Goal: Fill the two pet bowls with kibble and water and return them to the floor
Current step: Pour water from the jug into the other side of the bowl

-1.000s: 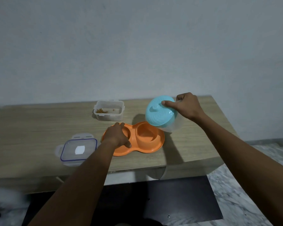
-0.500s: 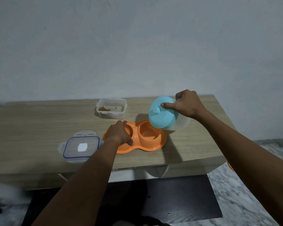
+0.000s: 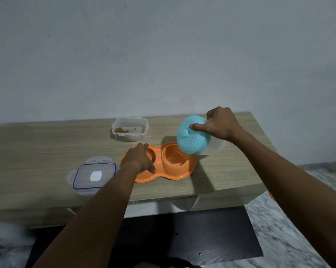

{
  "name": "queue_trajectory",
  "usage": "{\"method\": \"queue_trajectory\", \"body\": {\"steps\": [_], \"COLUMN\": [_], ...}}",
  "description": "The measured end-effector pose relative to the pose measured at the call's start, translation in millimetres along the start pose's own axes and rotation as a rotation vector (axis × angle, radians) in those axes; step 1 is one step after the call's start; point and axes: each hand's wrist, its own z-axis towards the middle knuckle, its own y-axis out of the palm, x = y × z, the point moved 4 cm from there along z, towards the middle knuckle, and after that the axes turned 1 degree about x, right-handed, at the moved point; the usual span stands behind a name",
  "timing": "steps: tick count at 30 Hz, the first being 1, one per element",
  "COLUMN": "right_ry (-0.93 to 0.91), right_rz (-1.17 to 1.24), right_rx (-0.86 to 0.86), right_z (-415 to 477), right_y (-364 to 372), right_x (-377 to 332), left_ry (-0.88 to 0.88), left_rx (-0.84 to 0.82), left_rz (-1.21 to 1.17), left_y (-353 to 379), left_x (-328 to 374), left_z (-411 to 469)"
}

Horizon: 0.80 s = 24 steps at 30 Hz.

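Observation:
An orange double pet bowl (image 3: pixel 184 172) lies on the wooden table (image 3: pixel 37 151). My left hand (image 3: pixel 139 158) rests on its left cup, gripping the rim and covering most of that cup. My right hand (image 3: pixel 220 122) holds a clear water jug with a light blue lid (image 3: pixel 192 139), tipped steeply toward me over the right cup. The right cup looks orange inside; I cannot tell whether water is in it. A clear container (image 3: pixel 130 130) with a little brown kibble stands behind the bowl.
The container's clear lid with a blue seal (image 3: pixel 94 175) lies left of the bowl near the table's front edge. A dark mat (image 3: pixel 211 235) covers the floor under the table, with marbled tiles (image 3: pixel 291 229) to the right. A grey wall stands behind.
The jug has tipped further and sunk closer over the right cup. My left hand stays on the left cup. The view has shifted slightly.

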Motion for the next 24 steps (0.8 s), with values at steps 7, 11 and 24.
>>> {"method": "queue_trajectory", "body": {"steps": [7,11,24], "right_ry": [-0.016,-0.016,-0.03], "right_rz": [-0.021,-0.031,-0.041], "right_rx": [0.0,0.001,0.01], "right_z": [-1.3,-1.7,-1.8], "right_y": [0.3,-1.1,-4.9], "right_x": [2.3,3.0,3.1], "left_ry": [0.007,0.005,-0.002], "left_rx": [0.005,0.009,0.004], "left_rz": [-0.005,-0.008,-0.009], "left_y": [0.5,0.9,2.1], "left_x": [-0.7,-2.2,-2.1], "left_z": [0.5,1.1,2.3]}}
